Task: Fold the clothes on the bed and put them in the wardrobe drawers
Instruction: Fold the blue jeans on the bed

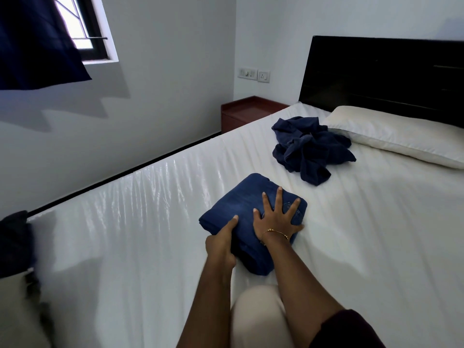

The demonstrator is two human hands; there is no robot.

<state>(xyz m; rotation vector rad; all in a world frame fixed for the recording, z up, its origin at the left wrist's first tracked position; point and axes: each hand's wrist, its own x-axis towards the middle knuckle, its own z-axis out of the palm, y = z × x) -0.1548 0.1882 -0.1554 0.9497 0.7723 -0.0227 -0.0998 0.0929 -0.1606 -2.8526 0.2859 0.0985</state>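
One pair of jeans [241, 212] was seen folded into a thick bundle near the foot edge of the bed [150, 222], close to the person's knee. A second dark blue garment [308, 146] was left crumpled further up the bed, just beside the pillow [391, 136] at the headboard end. The folding was judged roughly half done at best, and no wardrobe or drawers could be seen, so nothing was taken to have been put away.

The right hand [276, 217] was laid flat on top of the jeans, its fingers [277, 197] spread wide and straight, pressing the bundle down rather than gripping it. The left hand [222, 242] was placed at the bundle's near side edge, thumb lying on top of the denim and the other fingers curled beneath the fold, so that the edge appeared to be gripped.
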